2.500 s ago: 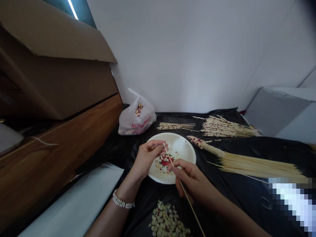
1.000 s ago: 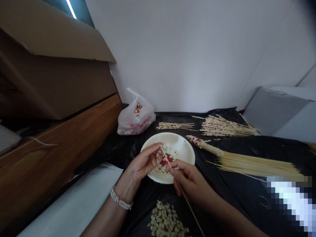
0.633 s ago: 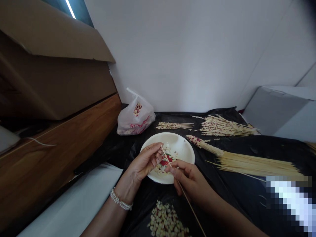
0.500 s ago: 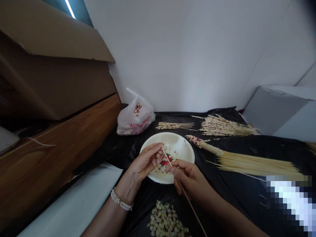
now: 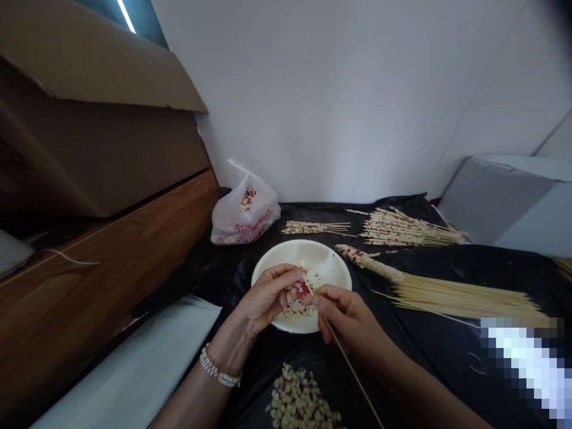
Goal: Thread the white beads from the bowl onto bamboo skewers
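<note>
My right hand [image 5: 337, 311] pinches a long thin wooden stick [image 5: 353, 372] between thumb and fingers. The stick slants from the lower right up toward my left hand [image 5: 274, 293]. That hand's thumb and fingertips are closed at the upper end of the stick; whatever they pinch is too small to make out. Both hands hover over a white bowl [image 5: 322, 253], whose bottom holds small cream and dark-red pieces [image 5: 297, 310] and shows a red patch. Closer to me lies a heap of small round pale pieces [image 5: 301, 399], some with dark-red parts.
Behind the bowl stand a white plastic bag [image 5: 245, 208] and a small bundle of beaded sticks [image 5: 308, 227]. A larger beaded pile [image 5: 397, 226] and many bare sticks [image 5: 465, 295] lie to the right on black plastic sheeting [image 5: 201, 268]. A cardboard box [image 5: 125, 155] rises at left.
My hands have drawn closer together over the bowl. The left has shifted slightly right along the stick's upper end, and less of the tip shows now.
</note>
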Available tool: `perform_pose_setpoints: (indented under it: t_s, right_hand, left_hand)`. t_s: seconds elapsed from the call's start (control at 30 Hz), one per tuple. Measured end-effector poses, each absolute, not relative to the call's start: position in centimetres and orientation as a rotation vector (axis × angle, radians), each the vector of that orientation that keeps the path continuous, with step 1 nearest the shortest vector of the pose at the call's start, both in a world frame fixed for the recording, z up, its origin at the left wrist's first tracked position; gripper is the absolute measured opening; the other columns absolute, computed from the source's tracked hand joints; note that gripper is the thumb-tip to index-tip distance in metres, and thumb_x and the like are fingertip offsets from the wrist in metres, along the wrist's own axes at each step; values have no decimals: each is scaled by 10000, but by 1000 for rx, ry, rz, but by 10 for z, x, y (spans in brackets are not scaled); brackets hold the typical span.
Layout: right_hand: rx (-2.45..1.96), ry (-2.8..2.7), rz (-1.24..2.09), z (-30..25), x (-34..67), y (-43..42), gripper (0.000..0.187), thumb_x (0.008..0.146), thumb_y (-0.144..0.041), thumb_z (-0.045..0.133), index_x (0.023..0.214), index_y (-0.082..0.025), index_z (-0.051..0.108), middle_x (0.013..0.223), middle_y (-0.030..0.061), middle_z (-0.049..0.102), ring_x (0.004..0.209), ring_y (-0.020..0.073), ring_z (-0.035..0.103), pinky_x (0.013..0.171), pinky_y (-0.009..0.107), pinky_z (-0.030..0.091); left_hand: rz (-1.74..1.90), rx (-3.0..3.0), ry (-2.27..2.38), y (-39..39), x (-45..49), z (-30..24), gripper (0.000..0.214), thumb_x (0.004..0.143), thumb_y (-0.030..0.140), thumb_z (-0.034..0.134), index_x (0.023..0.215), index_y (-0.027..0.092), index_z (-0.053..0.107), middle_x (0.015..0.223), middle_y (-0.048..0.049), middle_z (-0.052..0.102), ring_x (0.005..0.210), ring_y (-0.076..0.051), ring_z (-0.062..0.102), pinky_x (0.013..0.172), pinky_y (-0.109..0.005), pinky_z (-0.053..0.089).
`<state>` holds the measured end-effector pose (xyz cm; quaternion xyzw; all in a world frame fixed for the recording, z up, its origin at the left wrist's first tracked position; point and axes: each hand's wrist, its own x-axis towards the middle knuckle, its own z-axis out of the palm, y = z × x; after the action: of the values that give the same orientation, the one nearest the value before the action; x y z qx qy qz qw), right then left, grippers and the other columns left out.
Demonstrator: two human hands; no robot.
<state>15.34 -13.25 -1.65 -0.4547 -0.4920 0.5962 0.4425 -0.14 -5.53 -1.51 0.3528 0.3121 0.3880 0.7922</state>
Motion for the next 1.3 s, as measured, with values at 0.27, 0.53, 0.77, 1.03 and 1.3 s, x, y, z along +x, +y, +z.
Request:
perform_pose_setpoints:
  t_s: [0.27,0.53,0.77,1.03,1.3]
  right_hand:
    - [-1082,-1345,1662,-20,156,-134,367,864,-515,546,871,-163,650,430,-75,494,318,48,279,360,187,184]
    - [-1096,-1345,1476,-22,156,-132,387,882,-530,525,855,-168,659,428,-64,475,378,70,313,425,212,212]
    - [-1136,-1373,1395,-15,157,-132,392,862,-537,524,823,-165,644,427,-69,477,368,76,305,424,215,240]
    - [-1186,-1289,1386,-20,164,-126,368,879,-491,505,901,-157,656,454,-68,499,333,61,284,369,201,197]
    - [-1163,-1254,1394,-21,166,-124,313,882,-453,533,880,-163,652,454,-71,506,316,49,297,353,194,184]
  left_hand:
    - [1071,496,672,-35,-21,-3,36,778,54,676,793,86,677,679,-11,616,557,-23,553,517,-82,468]
    - [889,788,711,-49,-9,-11,170,673,184,812,763,85,708,636,-10,634,531,-30,544,516,-108,448]
    - [729,1026,751,-60,-3,-14,194,668,260,817,725,115,702,678,-38,667,548,-72,554,540,-183,428]
    - [901,1458,930,-53,-6,-13,227,764,357,709,840,147,751,750,-67,698,649,-147,596,633,-248,455]
    - [511,2328,1153,-50,-18,-38,123,765,327,671,756,225,738,716,-43,678,638,-186,560,574,-273,317]
